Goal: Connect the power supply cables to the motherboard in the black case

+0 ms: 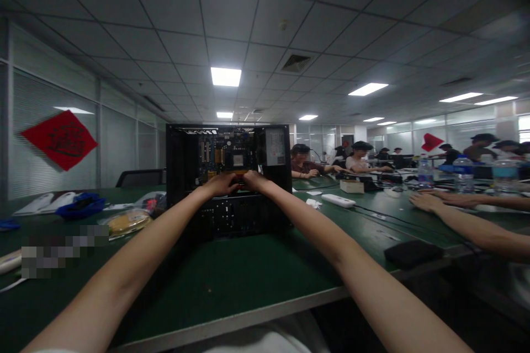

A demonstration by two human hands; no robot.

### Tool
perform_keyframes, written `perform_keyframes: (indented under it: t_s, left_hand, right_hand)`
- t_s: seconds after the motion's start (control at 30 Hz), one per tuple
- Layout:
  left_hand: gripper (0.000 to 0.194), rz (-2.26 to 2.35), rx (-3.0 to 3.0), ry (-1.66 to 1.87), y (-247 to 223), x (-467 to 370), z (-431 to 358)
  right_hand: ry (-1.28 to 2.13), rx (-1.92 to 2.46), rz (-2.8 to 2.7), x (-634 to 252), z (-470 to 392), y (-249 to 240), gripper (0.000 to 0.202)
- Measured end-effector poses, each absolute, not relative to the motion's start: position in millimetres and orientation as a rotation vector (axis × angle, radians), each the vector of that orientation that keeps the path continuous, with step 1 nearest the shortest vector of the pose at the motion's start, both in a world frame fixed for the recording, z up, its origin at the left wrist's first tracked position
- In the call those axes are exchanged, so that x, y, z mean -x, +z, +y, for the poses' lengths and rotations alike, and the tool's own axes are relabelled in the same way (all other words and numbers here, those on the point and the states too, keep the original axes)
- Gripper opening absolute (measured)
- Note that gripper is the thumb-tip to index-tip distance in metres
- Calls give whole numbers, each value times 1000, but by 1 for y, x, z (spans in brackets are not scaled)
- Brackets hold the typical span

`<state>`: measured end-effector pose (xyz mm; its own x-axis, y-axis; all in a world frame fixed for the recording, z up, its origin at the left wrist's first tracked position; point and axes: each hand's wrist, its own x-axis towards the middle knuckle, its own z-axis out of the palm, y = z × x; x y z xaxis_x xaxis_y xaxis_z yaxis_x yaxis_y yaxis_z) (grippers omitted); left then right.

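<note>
A black computer case (229,220) stands on the green table with its open side facing me. Inside it is a motherboard (223,157) with pale and yellow slots and a square metallic processor area (237,160). Both my arms reach into the case. My left hand (220,183) is at the lower part of the board, fingers curled inward. Close beside it, my right hand (254,181) also has bent fingers at the board's lower edge. What the fingertips pinch is too small and dark to make out. At the case's upper right sits a power supply (275,147) with a label.
Left on the green table (248,276) lie a blue cloth item (80,206) and a plastic-wrapped yellowish item (130,223). To the right are a white power strip (338,201), a black pouch (413,254), water bottles (462,171) and another person's hands (430,200). Other people sit beyond.
</note>
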<state>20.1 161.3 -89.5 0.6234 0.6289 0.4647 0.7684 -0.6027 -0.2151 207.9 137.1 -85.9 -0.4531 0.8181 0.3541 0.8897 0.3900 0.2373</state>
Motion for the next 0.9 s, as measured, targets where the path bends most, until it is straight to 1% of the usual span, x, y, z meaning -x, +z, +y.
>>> perform_keyframes:
  t_s: [0.17, 0.4, 0.67, 0.83, 0.9]
  left_hand:
    - [35, -1117, 2491, -532, -90, -22, 160]
    - [41, -1091, 2607, -611, -92, -22, 163]
    - [30, -1101, 2698, -764, -94, -24, 165]
    - [22, -1129, 2711, -836, -92, -29, 162]
    - [25, -1083, 2779, -896, -91, -33, 158]
  right_hand:
    - [-602, 1551, -2444, -208, 140, -91, 39]
    - [-581, 1610, -2399, -213, 141, -96, 35]
    - [-592, 1591, -2350, -220, 136, -95, 31]
    - [-564, 1558, -2354, -224, 138, -96, 33]
    - [-568, 1525, -2353, -225, 140, -97, 33]
